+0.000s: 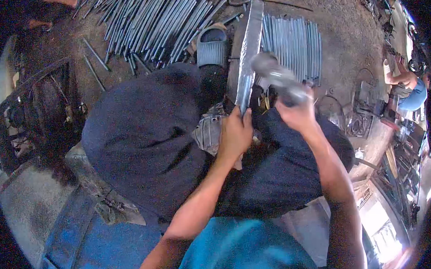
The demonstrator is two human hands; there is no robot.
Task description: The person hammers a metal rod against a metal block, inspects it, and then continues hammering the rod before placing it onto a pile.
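Metal rod [245, 91] gripped by its lower end, a blurred grey tool [281, 79] alongside

The metal rod lies just above and right of the frame's middle, along a bright metal strip [252, 32] with a dented-looking surface that runs up to the top of the frame; where the rod's far end lies on it is hard to tell. The left hand [237, 133] grips the rod's near end between thumb and fingers. Just to the right, the right hand [297, 111] is closed around the grey tool, whose rounded head is near the strip; blur hides its exact type.

Beneath the left hand sits a ribbed metal casing [208, 131], between knees in dark trousers [138, 130]. A slate-grey slide sandal [212, 52] shows left of the strip, and a neat row of rods [292, 47] lies right of it. Across the upper left, a loose heap of rods [155, 21] spreads over the ground [343, 37]. A teal shirt [244, 251] fills the bottom middle, beside a blue surface [112, 252] at lower left. Near the right edge is another person in a blue garment [413, 96].
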